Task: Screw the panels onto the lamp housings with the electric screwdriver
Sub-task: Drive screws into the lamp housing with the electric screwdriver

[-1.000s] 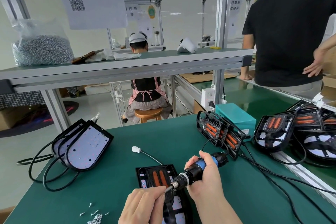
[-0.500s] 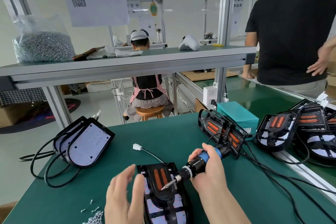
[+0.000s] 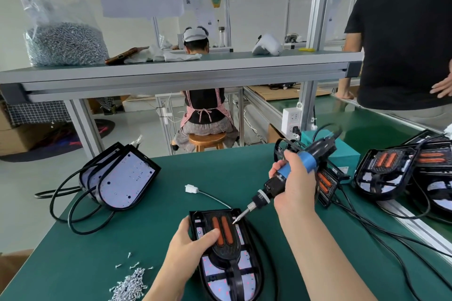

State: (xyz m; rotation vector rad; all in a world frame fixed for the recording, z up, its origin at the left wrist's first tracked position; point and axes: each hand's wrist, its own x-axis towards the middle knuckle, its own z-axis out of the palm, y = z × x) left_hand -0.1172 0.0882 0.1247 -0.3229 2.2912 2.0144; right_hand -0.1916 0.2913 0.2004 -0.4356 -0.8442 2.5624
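On our green table (image 3: 220, 178) the lamp housing (image 3: 252, 273) lies near the front edge. Our left hand (image 3: 188, 244) grips its left rim, thumb on the panel (image 3: 226, 249). Our right hand (image 3: 296, 186) wraps the electric screwdriver (image 3: 271, 187) (bit tilted down at the panel's right corner). 1 screw pile (image 3: 129, 286) sits left.

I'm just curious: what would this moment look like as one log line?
left hand: holds lamp housing | right hand: grips electric screwdriver, bit at housing's far right corner | loose screws: near left
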